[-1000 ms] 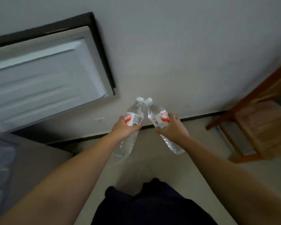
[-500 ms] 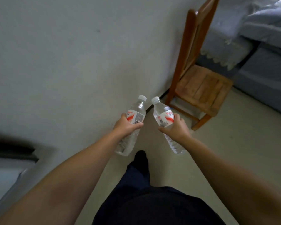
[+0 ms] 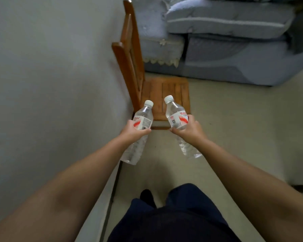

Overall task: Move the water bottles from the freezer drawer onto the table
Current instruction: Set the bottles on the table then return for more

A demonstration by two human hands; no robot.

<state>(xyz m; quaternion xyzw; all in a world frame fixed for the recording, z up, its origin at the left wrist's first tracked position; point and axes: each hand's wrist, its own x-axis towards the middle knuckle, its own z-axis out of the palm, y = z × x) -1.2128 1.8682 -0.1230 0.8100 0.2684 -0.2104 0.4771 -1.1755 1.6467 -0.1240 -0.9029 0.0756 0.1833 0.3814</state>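
I carry two clear water bottles with white caps and red-and-white labels, held out in front of me at waist height. My left hand grips the left bottle around its middle, cap pointing up and away. My right hand grips the right bottle the same way, its base sticking out below my wrist. The bottles are apart, caps leaning slightly toward each other. No freezer drawer and no table are in view.
A wooden chair stands against the grey wall just beyond the bottles. A grey sofa with cushions fills the far right. Pale floor stretches to the right of the chair. My dark trousers show at the bottom.
My view has swung right, away from the freezer, which has left the picture. The chair and sofa now lie ahead. Both hands keep the same hold on the bottles.
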